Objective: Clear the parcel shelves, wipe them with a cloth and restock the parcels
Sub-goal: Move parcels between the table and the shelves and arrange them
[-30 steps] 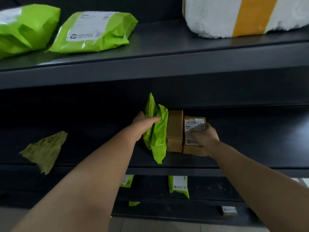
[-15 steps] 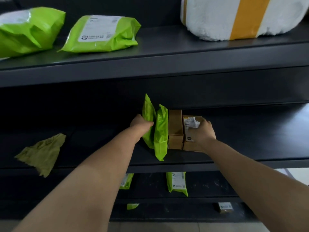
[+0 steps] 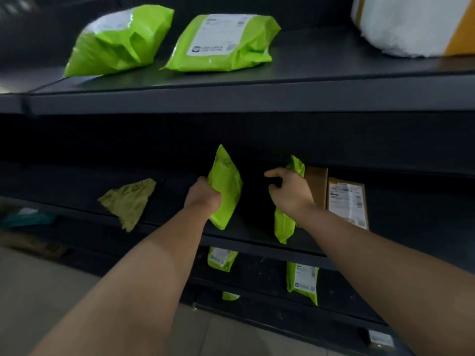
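- Right now, in the head view, my left hand (image 3: 203,195) is clamped round the lower half of a slick lime-green plastic mailer (image 3: 227,181), fingers curled into its soft side; the pouch stands on edge on the dark metal middle shelf (image 3: 411,214), its pointed top leaning slightly left
- My right hand (image 3: 288,191) sits against a second green mailer (image 3: 282,224), also on edge, forefinger stretched out and the other fingers loosely bent; I cannot tell whether the thumb hooks the pouch
- A dark gap lies between the two pouches
- Just right of the second mailer stands a plain brown cardboard box (image 3: 317,188), and touching it a cardboard box with a white printed label (image 3: 347,201)
- The crumpled olive cloth (image 3: 128,201) lies well to the left on the same shelf, one corner drooping over the front edge
- On the top shelf (image 3: 257,98) lie a puffy wrinkled green bag (image 3: 120,42), a flatter labelled green bag (image 3: 223,44) and a white foam parcel with yellow tape (image 3: 401,24)
- Below, two more green labelled pouches (image 3: 221,259) stand upright on the lower shelf
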